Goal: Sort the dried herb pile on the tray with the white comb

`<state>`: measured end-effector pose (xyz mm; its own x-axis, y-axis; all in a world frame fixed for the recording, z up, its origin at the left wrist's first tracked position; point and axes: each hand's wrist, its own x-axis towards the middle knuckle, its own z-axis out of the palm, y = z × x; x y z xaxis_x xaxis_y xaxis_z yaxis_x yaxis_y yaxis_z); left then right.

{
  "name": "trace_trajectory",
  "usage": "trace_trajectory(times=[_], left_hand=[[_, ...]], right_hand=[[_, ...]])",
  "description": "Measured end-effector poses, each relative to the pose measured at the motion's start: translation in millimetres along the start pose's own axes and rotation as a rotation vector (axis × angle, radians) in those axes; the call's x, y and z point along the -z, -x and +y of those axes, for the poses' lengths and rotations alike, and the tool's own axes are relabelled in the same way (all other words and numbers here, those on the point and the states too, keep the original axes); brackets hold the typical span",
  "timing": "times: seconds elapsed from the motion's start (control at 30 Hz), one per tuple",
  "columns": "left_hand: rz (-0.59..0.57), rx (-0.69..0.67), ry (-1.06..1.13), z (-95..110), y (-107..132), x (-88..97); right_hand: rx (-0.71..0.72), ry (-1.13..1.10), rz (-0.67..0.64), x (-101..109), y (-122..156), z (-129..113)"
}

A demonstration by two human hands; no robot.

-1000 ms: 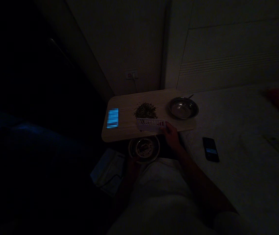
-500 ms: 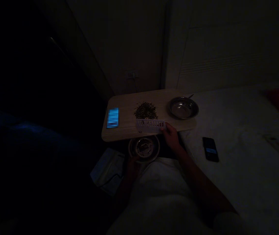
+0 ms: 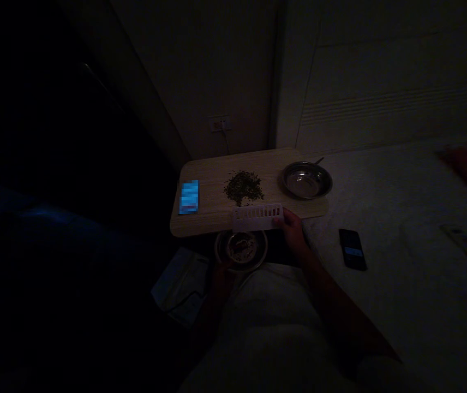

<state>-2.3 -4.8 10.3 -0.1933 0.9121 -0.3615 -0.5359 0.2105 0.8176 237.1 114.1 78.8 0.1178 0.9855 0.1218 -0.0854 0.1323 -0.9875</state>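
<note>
1. Head view: the right hand (image 3: 291,226) is clamped on the right end of the white slotted tray (image 3: 257,216), which lies at the near edge of the wooden tabletop (image 3: 209,218), at six o'clock from the dark pile (image 3: 244,186).
2. Head view: the left hand (image 3: 220,270) is dim, at seven o'clock of the small metal bowl (image 3: 241,247); whether it grips cannot be told.

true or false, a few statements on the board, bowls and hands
The right hand grips a white slotted plastic strip at the pale wooden board's near edge. True.
The round steel bowl on the board is full of dark bits. False: it looks empty; the loose dark pile lies on the board beside it.
The left hand holds a second steel bowl below the board's near edge. True.
Both phones lie on the board. False: the lit phone does; the dark phone lies on the bed.
</note>
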Motion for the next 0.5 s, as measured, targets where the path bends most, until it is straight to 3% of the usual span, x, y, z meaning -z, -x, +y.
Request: trace_trajectory(times=[0.2, 0.5], left_hand=[[0.042, -0.031, -0.050, -4.2, -1.0, 4.5], [0.043, 0.007, 0.025, -1.5, -0.1, -2.5]], right_hand=[[0.097, 0.068, 0.224, 6.9, -4.1, 0.2], [0.105, 0.103, 0.216, 7.5, -1.8, 2.0]])
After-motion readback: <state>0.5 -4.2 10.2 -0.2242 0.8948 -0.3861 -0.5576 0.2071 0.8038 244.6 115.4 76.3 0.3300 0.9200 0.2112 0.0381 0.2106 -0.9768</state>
